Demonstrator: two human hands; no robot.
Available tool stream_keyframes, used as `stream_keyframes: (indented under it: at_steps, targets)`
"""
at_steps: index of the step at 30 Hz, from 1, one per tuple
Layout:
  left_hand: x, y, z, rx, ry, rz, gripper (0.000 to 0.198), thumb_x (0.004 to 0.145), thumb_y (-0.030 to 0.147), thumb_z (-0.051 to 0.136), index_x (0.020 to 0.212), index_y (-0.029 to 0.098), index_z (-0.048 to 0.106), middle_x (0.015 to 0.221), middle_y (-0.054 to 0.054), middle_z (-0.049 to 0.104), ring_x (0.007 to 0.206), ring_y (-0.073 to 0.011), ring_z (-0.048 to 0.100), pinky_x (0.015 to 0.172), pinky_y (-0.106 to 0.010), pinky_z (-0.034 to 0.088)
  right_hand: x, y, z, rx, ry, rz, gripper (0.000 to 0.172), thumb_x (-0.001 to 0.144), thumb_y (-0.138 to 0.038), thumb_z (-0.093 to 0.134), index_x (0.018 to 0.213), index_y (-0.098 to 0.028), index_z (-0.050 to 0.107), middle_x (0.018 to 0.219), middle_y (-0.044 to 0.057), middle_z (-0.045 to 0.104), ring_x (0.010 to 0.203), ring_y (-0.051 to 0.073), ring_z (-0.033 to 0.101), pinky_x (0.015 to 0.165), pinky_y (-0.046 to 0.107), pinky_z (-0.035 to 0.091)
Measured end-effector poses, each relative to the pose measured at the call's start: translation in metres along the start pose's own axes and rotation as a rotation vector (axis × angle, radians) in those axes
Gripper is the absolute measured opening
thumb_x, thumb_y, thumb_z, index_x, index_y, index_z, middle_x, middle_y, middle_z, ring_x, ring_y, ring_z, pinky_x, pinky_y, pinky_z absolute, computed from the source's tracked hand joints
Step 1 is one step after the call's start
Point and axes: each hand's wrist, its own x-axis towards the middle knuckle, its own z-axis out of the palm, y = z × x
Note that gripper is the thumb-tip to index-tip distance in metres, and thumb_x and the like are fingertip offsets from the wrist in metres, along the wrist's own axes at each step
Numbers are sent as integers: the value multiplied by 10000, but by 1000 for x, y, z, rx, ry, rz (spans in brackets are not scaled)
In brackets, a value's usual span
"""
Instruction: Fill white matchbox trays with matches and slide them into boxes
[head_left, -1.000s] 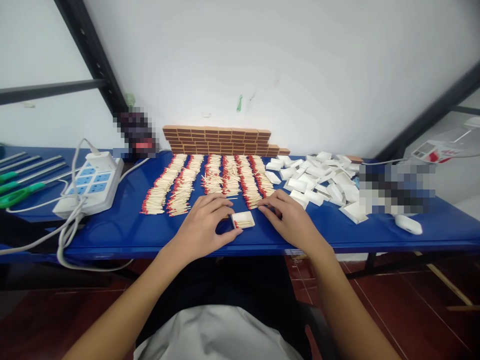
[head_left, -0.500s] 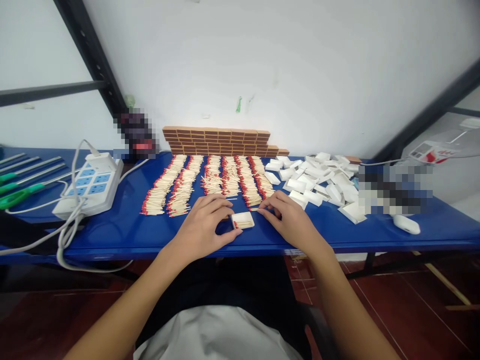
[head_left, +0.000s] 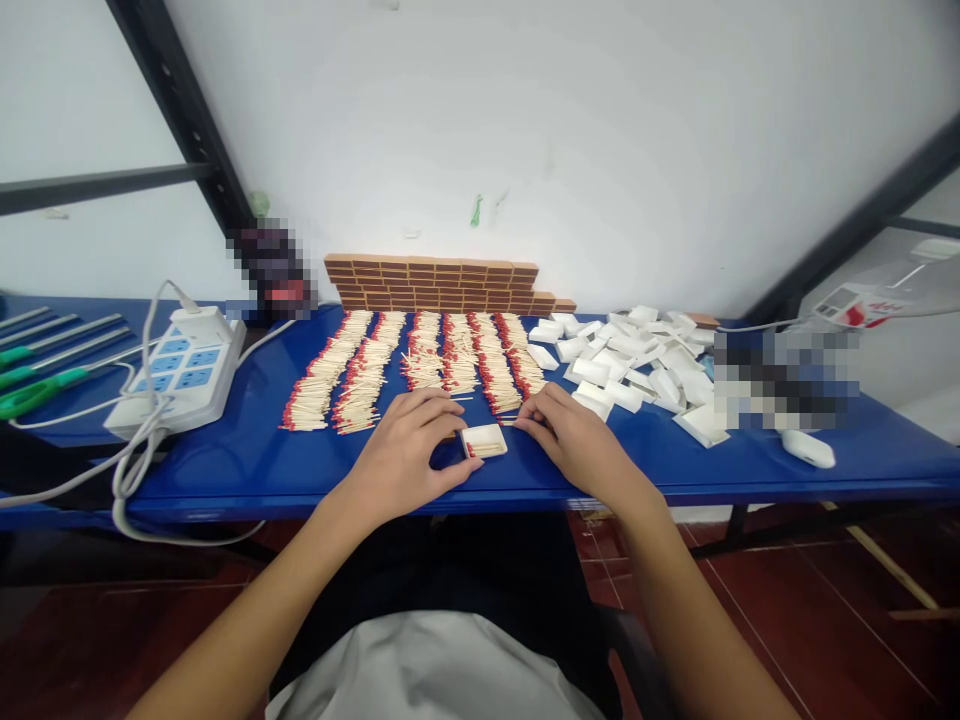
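Left hand (head_left: 405, 450) holding white tray (head_left: 490, 434), matches (head_left: 487, 450) inside unchanged; right hand (head_left: 574, 432) narrow beside match row (head_left: 495, 368), hold unclear.

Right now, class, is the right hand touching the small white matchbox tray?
Apart: the head view shows blue tabletop between the right hand and the tray.

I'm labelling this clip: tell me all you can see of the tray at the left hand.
The tray is white and shallow, with thin walls like card. It sits open side up near the front edge of the table. A few matches lie along its near side, red heads leftward. The left hand seems to hold its left end.
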Motion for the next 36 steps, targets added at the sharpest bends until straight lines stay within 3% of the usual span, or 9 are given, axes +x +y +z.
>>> stream_keyframes:
  at_steps: [7,12,14,19,24,36]
  targets:
    - [1,2,-1,-14,11,-26,189,911,349,811,1018,210,742,1177,-94,788,1216,-306,682,1070,-506,523,-9,-29,-5,-37,144,-5,160,1113,-325,484,1036,-246,601,1037,82,643,883,244,677,757,369,534]
    - [0,1,0,6,30,-9,206,926,347,795,1053,198,728,1167,-93,787,1215,-304,683,1068,-495,522,-10,-51,6,-88,95,-85,174,1116,-317,484,1040,-235,617,1041,92,639,906,251,688,740,357,531]
    - [0,0,0,2,41,-8,206,924,342,798,1055,200,726,1162,-88,788,1210,-298,684,1068,-490,524,-8,-49,8,-73,82,-107,161,1111,-293,489,1049,-233,625,1053,93,637,931,253,691,760,358,538]
    - [0,1,0,-7,18,-25,216,903,353,821,1036,211,726,1175,-86,786,1214,-303,681,1058,-495,528,-7,-25,1,-32,203,-42,179,1107,-304,485,1099,-245,655,1050,89,642,908,249,684,809,385,550]
    - [0,1,0,-15,29,-33,231,903,352,824,1060,212,729,1165,-87,787,1207,-301,687,1064,-496,530,-7,-4,2,4,120,-23,235,1103,-324,484,1193,-251,689,1104,98,641,930,261,692,851,425,573]
    - [0,1,0,3,27,-18,196,919,349,807,1029,206,731,1165,-88,787,1192,-300,686,1063,-500,533,-5,-2,5,-6,71,-10,252,1093,-307,516,1219,-253,728,1078,82,654,934,252,700,829,404,574]
